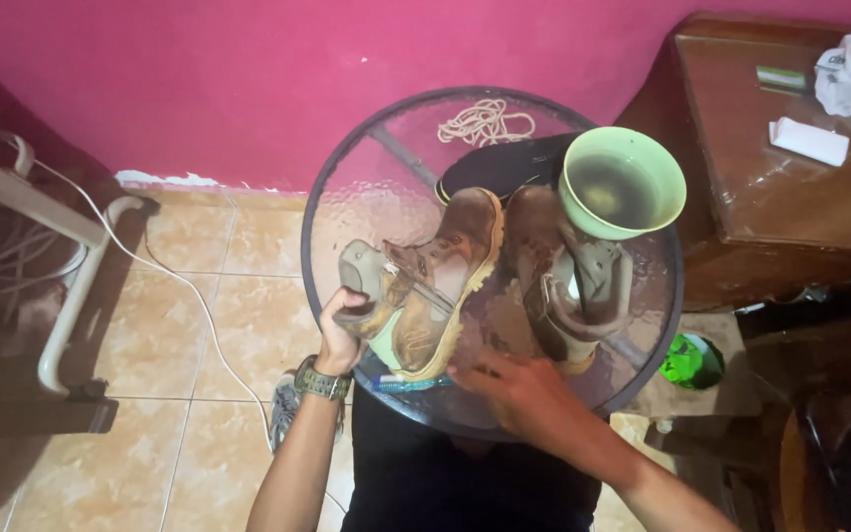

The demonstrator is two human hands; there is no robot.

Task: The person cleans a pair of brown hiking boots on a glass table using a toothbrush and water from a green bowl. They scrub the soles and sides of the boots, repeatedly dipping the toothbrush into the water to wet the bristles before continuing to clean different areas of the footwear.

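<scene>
Two worn brown boots lie on a round glass table [347,212]. My left hand [339,330], with a watch on the wrist, grips the open top of the left boot [435,286], which lies on its side. My right hand [519,389] rests flat on the glass near the table's front edge, beside a blue toothbrush [401,384] and just below the right boot [558,281]. A green bowl [622,182] of murky water stands behind the right boot.
A black insole [504,163] and a bundle of beige laces [485,120] lie at the table's back. A brown wooden cabinet [790,197] with papers stands right. A white metal frame [71,286] and cable are on the tiled floor, left. The pink wall is behind.
</scene>
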